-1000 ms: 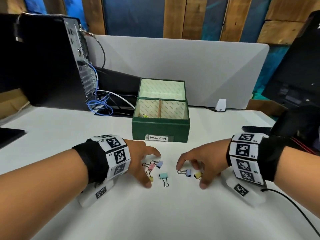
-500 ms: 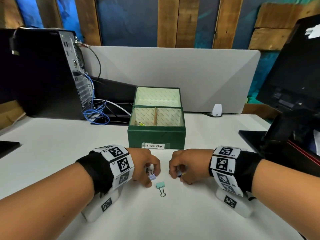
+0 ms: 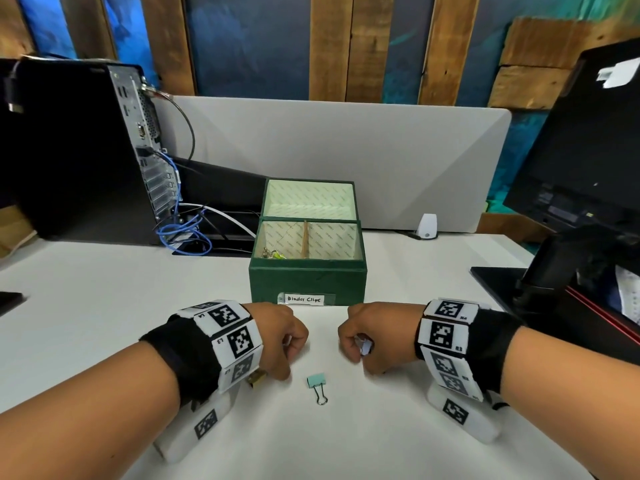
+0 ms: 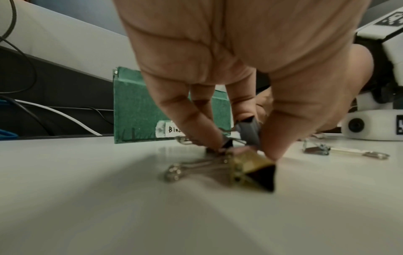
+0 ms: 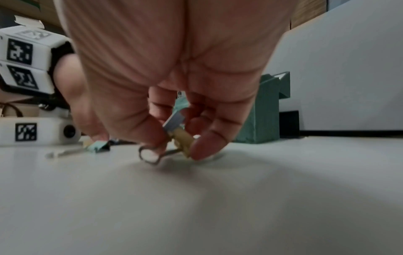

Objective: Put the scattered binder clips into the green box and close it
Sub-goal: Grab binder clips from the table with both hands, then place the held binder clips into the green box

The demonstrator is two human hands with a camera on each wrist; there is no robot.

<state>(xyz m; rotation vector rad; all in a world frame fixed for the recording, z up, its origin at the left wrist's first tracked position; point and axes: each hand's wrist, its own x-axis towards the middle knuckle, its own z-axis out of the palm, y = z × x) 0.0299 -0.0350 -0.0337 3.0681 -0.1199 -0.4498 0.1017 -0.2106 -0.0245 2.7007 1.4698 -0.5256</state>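
Head view: both hands, spread over the clips a second ago, are now bunched in front of the green box (image 3: 307, 278), so gathering is nearly done. Left hand (image 3: 277, 341) pinches a grey clip (image 4: 248, 132); a yellow clip (image 3: 256, 378) lies by its heel. Mint clip (image 3: 316, 381) is loose between the hands. Right hand (image 3: 374, 341) grips blue and yellow clips (image 5: 179, 131). Lid open. How many clips each fist holds is hidden.

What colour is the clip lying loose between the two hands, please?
Mint green clip, clearest in the head view.
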